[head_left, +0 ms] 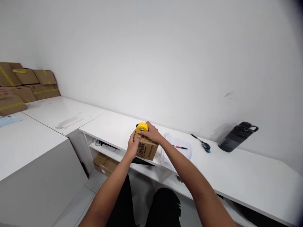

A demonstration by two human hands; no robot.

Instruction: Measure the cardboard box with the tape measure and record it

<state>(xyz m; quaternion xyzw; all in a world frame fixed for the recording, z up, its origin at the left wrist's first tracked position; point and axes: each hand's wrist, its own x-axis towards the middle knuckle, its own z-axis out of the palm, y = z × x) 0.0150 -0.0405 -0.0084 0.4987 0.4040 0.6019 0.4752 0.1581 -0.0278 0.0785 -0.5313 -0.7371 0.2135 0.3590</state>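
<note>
A small brown cardboard box (149,150) with dark printing sits at the front edge of the white shelf top. My left hand (133,145) is closed on its left side, thumb near the top edge. On the box's upper end is a yellow tape measure (142,126). My right hand (151,132) grips it, thumb in front and fingers behind. Whether any tape is pulled out cannot be made out. Just right of the box lie white papers (170,142) with a red and black pen (181,147) on them, partly behind my right forearm.
A dark bottle (233,138) leans near the wall, beside a black and teal strapped item (205,146). Taped cartons (46,91) are stacked at far left, where another person's hand (3,91) shows. Another carton (105,164) sits under the shelf top.
</note>
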